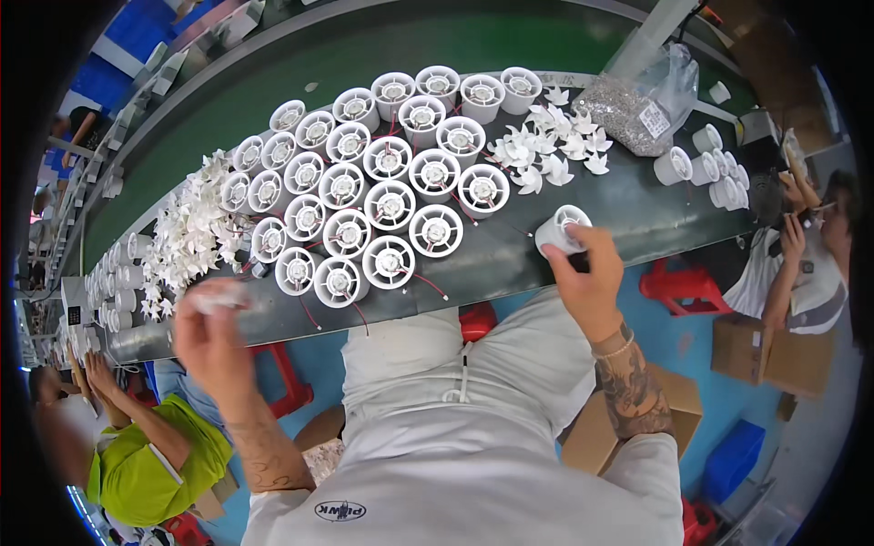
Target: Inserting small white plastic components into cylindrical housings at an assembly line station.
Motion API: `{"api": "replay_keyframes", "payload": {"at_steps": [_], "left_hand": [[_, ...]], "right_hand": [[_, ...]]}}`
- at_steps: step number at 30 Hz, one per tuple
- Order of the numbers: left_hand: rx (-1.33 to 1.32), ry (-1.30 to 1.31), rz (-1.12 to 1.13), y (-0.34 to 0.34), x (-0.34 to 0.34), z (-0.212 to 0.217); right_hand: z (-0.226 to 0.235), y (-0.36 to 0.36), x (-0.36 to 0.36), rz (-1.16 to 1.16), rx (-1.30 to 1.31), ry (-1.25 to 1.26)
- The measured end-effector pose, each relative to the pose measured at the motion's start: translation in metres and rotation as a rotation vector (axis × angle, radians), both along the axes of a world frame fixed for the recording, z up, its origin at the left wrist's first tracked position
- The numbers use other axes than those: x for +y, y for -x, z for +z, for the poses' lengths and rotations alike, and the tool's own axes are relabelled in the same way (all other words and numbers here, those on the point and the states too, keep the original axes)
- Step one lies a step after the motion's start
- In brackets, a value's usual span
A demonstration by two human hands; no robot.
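Green belting (pixel 564 45) ran beyond both hands, and between lay a dark, smooth bench (pixel 637 218) with a faint sheen. Just above its near edge, the right hand (pixel 590 273) pinched a white cup (pixel 562 227) by the rim and near wall, thumb and fingers curled in; whether the base rested on the bench was hard to tell. It looked like moulded plastic, so it would probably have handled as light and stiff, a little slippery on the smooth outside. Its round outer wall seemed the safest hold, as the thin spokes across the mouth could have snapped under pressure. The left hand (pixel 211 332), blurred, seemed to pinch a small white piece (pixel 221 297) between thumb and fingers, its shape lost in the blur. Between the hands and farther out stood close rows of white cups (pixel 390 206), round and spoked, with thin, bendy red wires (pixel 430 285) trailing from several. Beyond the right hand lay loose fans (pixel 546 136), their pointed blades matt and likely fragile, and past those a clear, crinkled bag (pixel 628 114) of small grainy parts. Just beyond the left hand spread a tangled heap of more fans (pixel 187 223).
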State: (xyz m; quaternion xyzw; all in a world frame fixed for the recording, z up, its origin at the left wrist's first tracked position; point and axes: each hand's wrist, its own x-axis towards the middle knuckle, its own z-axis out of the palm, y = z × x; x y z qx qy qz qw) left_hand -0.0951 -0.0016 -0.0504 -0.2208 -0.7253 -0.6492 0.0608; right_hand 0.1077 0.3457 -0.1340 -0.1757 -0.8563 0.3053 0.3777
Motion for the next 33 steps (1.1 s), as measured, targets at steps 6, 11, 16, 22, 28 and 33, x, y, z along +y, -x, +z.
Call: {"api": "replay_keyframes", "payload": {"at_steps": [6, 11, 16, 22, 28, 33], "left_hand": [[0.191, 0.04, -0.76, -0.067, 0.117, 0.021], [0.271, 0.115, -0.721, -0.084, 0.141, 0.016], [0.22, 0.027, -0.663, -0.092, 0.141, 0.006], [0.248, -0.047, -0.613, -0.095, 0.138, 0.006], [0.122, -0.098, -0.588, -0.096, 0.137, 0.006], [-0.078, -0.033, -0.663, -0.095, 0.129, 0.01]], "right_hand": [[0.079, 0.016, -0.051, 0.157, 0.362, 1.477], [0.091, 0.003, -0.09, 0.341, 0.469, 1.549], [0.086, -0.004, -0.089, 0.36, 0.484, 1.51], [0.083, -0.007, -0.091, 0.396, 0.471, 1.492], [0.086, -0.005, -0.098, 0.298, 0.412, 1.434], [0.089, -0.012, -0.094, 0.334, 0.383, 1.344]]}}
